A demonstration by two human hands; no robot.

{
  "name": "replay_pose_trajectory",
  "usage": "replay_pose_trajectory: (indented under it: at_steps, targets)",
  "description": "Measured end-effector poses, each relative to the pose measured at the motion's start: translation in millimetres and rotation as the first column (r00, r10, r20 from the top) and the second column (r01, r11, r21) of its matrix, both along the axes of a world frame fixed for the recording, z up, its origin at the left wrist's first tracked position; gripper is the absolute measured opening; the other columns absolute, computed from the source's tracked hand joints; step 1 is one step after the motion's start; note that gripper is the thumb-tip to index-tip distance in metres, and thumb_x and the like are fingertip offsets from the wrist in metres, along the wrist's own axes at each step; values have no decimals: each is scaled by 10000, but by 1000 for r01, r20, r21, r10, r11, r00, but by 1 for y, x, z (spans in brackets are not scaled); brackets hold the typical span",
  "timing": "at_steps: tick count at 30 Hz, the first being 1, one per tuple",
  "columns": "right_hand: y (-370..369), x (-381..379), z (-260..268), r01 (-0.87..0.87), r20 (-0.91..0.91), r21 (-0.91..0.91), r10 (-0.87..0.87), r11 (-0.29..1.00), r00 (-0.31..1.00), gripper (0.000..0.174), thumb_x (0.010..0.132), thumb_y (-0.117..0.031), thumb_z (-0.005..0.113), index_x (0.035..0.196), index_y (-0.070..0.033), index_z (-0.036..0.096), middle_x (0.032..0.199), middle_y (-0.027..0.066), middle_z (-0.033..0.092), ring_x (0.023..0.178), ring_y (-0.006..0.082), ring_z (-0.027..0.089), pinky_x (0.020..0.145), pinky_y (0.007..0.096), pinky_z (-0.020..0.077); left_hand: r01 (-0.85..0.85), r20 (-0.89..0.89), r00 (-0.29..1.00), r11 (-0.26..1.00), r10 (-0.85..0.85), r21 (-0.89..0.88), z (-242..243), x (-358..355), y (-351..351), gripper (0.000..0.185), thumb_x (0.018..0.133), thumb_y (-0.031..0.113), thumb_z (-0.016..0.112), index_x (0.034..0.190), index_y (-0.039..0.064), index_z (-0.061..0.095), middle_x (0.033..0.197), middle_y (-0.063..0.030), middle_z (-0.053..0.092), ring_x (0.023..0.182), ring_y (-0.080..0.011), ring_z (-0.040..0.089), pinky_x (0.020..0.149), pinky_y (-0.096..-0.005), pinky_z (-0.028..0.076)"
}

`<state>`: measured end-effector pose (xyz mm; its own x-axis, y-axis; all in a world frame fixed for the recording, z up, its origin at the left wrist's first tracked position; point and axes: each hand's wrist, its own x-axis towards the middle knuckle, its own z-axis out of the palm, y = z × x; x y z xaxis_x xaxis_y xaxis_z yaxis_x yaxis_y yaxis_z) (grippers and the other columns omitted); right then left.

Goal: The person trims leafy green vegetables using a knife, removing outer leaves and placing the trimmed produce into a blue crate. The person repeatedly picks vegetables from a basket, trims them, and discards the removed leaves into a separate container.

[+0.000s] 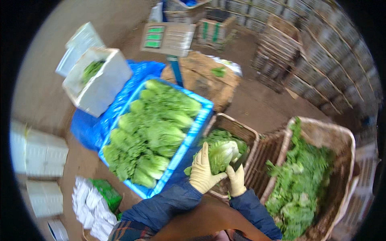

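Note:
Both my hands wear pale yellow gloves. My left hand (202,174) holds a head of Chinese cabbage (222,153) from its left side, thumb and fingers spread around it. My right hand (236,178) grips a knife (240,161), whose dark blade lies against the cabbage's pale end; the handle is hidden in the glove. Below the cabbage is a crate (256,139) with loose green leaves. To the left, rows of cabbage heads (164,135) fill a container with a blue lining (178,164).
A large crate (349,156) at the right holds leaf trimmings (304,180). At upper left stands a white foam box (105,81) with greens. A scale display on a blue post (175,70) rises beyond the cabbages. White bags (90,208) lie lower left; stacked crates (276,51) stand upper right.

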<state>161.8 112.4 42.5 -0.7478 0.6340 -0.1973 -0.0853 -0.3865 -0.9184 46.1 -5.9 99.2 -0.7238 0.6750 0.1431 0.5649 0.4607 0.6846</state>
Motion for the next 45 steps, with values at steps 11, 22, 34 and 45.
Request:
replay_pose_trajectory:
  at_steps: [11, 22, 34, 45]
  targets:
    - [-52, -127, -12, -588, 283, -77, 584, 805, 761, 356, 979, -94, 719, 1327, -36, 673, 1211, 32, 713, 990, 98, 642, 876, 261, 527, 271, -369, 719, 726, -589, -632, -6, -190, -175, 695, 773, 193, 710, 1424, 38, 521, 1151, -99, 654, 1069, -281, 637, 944, -417, 494]
    - [-92, -181, -36, -719, 687, 642, 219, 265, 693, 230, 814, -185, 803, 1032, -142, 741, 1047, 61, 715, 1013, 311, 691, 856, 398, 563, 446, -579, 522, 779, -627, -441, -96, -253, -169, 536, 866, 221, 634, 1387, 117, 564, 1118, -55, 614, 1058, -257, 596, 1023, -479, 459]
    - [-60, -214, -10, -430, 443, 821, 56, 375, 895, 346, 802, -64, 822, 1134, -119, 743, 1000, 84, 688, 877, 278, 692, 737, 353, 554, 292, -370, 818, 872, -441, -393, -61, -200, -209, 710, 842, 429, 746, 1462, 141, 556, 1509, -94, 514, 1442, -341, 408, 1189, -600, 297]
    - [-54, -214, -22, -412, 412, 910, 6, 38, 911, 197, 754, -75, 727, 932, -157, 703, 874, 38, 643, 845, 286, 671, 696, 421, 548, 74, -313, 944, 991, -105, -110, -78, -284, -182, 512, 929, 116, 643, 1434, 73, 569, 1286, -168, 681, 1249, -369, 612, 1083, -465, 470]
